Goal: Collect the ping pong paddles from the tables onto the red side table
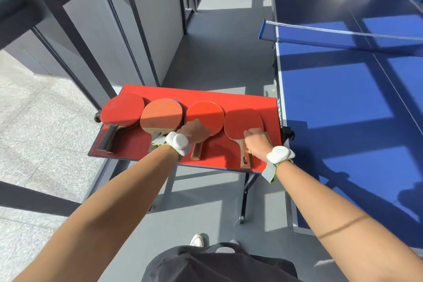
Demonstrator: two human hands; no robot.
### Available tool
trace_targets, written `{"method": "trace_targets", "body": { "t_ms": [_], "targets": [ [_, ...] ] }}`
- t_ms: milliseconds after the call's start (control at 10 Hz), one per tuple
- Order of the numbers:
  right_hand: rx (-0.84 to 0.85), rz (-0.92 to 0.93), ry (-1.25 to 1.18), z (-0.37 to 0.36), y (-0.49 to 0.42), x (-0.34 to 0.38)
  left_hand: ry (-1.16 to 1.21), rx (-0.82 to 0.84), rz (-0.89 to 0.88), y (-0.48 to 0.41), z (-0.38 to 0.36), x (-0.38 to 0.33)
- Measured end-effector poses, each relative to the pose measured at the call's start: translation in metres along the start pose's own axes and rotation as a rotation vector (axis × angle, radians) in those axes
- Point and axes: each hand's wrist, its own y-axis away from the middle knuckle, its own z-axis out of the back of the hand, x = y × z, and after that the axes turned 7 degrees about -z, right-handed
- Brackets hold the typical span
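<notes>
- The right hand has its fingers curled narrowly round the neck of the rightmost paddle, where blade meets handle. Gripping there probably lets the person slide or square the paddle without lifting it.
- The left hand lies over the base of the third paddle, back of the hand up. Its fingers are hidden beneath it, so I cannot tell whether they pinch the paddle or merely press on it (the handle pokes out below the wrist).
- Both paddles lie flat, red face up, handles pointing toward the bottom of the frame. This looks like setting down or final straightening.
- Further toward the left of the frame sit the second paddle, with a blue edge showing beneath it, and the leftmost paddle, which seems to be stacked on another since two handles show. The blades touch or slightly overlap in a row, probably so that they all fit across the top.
- All of them rest on the red side table, in the middle of the frame.
- The blue ping pong table at right shows no paddles on its visible part, so the collecting looks nearly done.
- A white pad is strapped at each wrist.
</notes>
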Motion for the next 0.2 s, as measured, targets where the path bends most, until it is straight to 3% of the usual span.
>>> {"method": "trace_targets", "body": {
  "t_ms": [100, 200],
  "targets": [
    [0.042, 0.054, -0.342, 0.011, 0.003, 0.019, 0.651, 0.125, -0.098, 0.006, 0.018, -0.017],
    [0.253, 0.158, -0.700, 0.026, 0.013, 0.041, 1.204, 0.266, -0.174, 0.012, 0.043, -0.036]
  ]
}}
